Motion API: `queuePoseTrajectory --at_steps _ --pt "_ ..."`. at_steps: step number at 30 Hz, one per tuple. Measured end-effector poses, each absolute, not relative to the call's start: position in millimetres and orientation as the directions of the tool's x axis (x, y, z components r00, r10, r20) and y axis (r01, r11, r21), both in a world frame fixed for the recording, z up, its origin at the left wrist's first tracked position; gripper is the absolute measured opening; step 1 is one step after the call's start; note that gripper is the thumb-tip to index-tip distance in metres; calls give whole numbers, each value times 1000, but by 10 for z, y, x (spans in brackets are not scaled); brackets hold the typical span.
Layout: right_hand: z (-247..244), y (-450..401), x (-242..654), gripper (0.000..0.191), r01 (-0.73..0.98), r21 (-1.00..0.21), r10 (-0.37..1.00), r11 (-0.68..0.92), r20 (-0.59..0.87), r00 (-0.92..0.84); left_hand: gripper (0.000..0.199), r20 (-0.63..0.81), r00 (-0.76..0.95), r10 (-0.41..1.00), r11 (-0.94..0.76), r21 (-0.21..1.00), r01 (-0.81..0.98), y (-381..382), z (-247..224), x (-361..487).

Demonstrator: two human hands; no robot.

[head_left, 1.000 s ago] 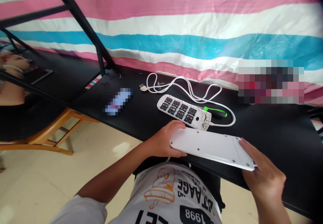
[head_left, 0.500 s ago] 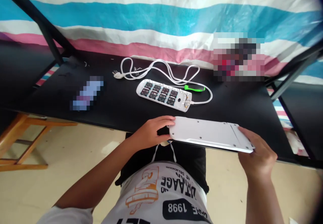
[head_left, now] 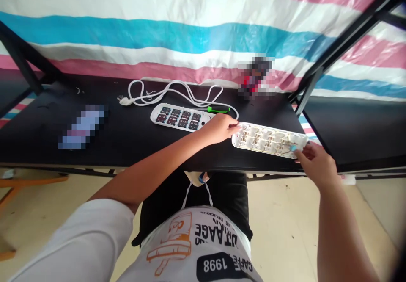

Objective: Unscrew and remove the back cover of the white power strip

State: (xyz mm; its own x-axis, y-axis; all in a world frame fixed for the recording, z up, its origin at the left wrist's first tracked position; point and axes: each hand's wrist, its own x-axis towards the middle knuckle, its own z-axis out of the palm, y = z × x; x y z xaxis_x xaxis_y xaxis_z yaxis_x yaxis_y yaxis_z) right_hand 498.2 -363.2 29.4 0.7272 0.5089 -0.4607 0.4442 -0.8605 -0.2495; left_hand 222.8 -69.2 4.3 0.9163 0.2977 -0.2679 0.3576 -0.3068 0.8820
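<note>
A white power strip half (head_left: 268, 141), its inner side with metal contacts facing up, lies between both hands at the right of the table. My left hand (head_left: 222, 128) grips its left end with closed fingers. At its right end, my right hand (head_left: 314, 157) pinches the edge. Left of it is the other half (head_left: 180, 117) with several black socket inserts, partly hidden behind my left hand and forearm. A white cable with a plug (head_left: 126, 101) loops behind that half. A green-handled screwdriver (head_left: 218, 109) lies beside it.
The black table (head_left: 127, 146) has a blurred-out bluish object (head_left: 83, 127) on its left. A blurred dark and red object (head_left: 255, 76) is at the back right. Black metal frame bars rise at both sides, before a striped sheet (head_left: 142, 30). A wooden stool stands at lower left.
The white half held in both hands has turned over, from its flat outer side to its inner side, and moved away from my body beside the other half. The view has shifted right.
</note>
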Motion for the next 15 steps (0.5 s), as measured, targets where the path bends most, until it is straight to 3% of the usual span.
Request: queuePoseTrajectory --at_steps 7,13,15 --pt "133 -3367 5478 30 416 -174 432 -893 -588 683 36 -345 893 288 -417 794 442 -784 -223 2751" --pt "51 -3425 5394 48 350 -161 379 -923 -543 749 18 -294 873 388 -446 769 458 -997 -90 2484" --pt "37 -3441 5329 50 353 -147 379 -924 -478 792 28 -254 869 425 -459 767 449 -1119 -1 2327"
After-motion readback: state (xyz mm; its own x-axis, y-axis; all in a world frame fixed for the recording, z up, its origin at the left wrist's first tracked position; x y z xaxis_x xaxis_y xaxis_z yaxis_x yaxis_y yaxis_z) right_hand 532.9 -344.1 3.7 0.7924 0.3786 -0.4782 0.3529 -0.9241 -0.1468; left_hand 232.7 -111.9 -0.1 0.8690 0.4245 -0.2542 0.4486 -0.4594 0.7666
